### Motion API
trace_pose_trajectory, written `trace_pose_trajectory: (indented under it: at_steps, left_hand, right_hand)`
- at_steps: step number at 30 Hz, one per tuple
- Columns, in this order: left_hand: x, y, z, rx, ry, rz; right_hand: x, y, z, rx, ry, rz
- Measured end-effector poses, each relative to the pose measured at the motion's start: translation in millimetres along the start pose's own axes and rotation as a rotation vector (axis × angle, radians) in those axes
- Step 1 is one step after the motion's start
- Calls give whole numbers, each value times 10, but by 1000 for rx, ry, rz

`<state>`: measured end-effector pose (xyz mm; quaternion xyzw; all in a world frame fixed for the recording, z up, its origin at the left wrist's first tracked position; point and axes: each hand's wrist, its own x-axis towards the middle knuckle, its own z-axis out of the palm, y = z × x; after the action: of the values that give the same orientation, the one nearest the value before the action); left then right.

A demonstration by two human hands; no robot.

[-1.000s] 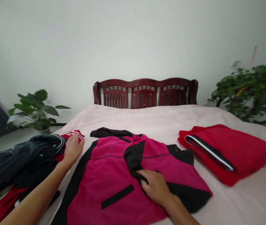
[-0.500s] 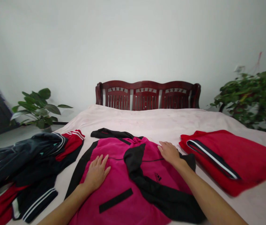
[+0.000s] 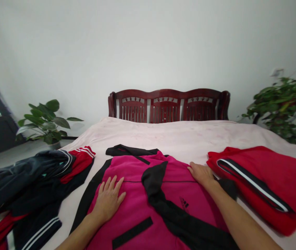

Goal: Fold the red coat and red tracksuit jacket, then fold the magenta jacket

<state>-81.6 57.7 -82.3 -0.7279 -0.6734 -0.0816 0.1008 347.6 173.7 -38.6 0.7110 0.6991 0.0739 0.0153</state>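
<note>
The magenta-and-black sports top lay spread on the bed right in front of me, its black sleeve crossing the front at a slant, beside the small dark logo. A black part reached out past the far edge; whether collar or other sleeve, I couldn't tell.

My left hand rested palm down on the magenta cloth, fingers spread wide and holding nothing. My right hand lay at the top's far right edge, fingers close together; I couldn't tell whether they pinched the fabric or only pressed on it.

Smoothing it well, I judged, called for a light, flat left palm as an anchor while the right drew the edge outward, without dragging that crossed sleeve askew. Too hard a pull could pucker the cloth near the seam.

To my right, near that forearm, sat a folded red garment with a dark, white-striped band. To my left was a loose heap of dark and red clothes. Beyond stretched the pale pink bedsheet, then a dark red wooden slatted backrest, with leafy plants on either side.
</note>
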Motion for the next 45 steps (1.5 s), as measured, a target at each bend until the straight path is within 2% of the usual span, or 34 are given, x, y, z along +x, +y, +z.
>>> trace_pose_trajectory:
  at_steps: [4,8,13,16,19,22,24,28,32,37,41,45]
  left_hand:
    - [11,-5,29,-2,5,-2]
    - [-12,-1,46,-26,25,8]
    - [60,-104,-135,-188,-43,39]
    - [320,-331,-292,-333,-99,-24]
    - [718,-609,-341,-341,-77,-168]
    - [1114,-803,-251,-348,-73,-287]
    - [1321,-855,-155,-364,-93,-342]
    - [1549,-864,-15,-430,-154,-324]
    - [1589,-948,-35,-461,-170,-283]
    - [1501,-1040,-65,-315,-4,-432]
    - [1375,-867,14,-184,50,-473]
    - [1334,-675,-35,-88,142,-315]
  right_hand:
    - [-30,-50,27,-28,1,3]
    - [-51,24,17,-44,-9,25]
    - [-17,43,39,-48,-23,82]
    - [-42,-32,63,-60,14,69]
    - [-89,-75,76,-68,47,69]
    - [-102,-71,85,-67,54,79]
    - [-88,-58,94,-66,56,79]
    - [-61,-44,116,-67,61,75]
    - [-62,-47,131,-69,69,83]
    - [-66,-51,138,-78,69,95]
    - [-49,-44,145,-77,72,107]
    - [-29,-41,159,-71,92,110]
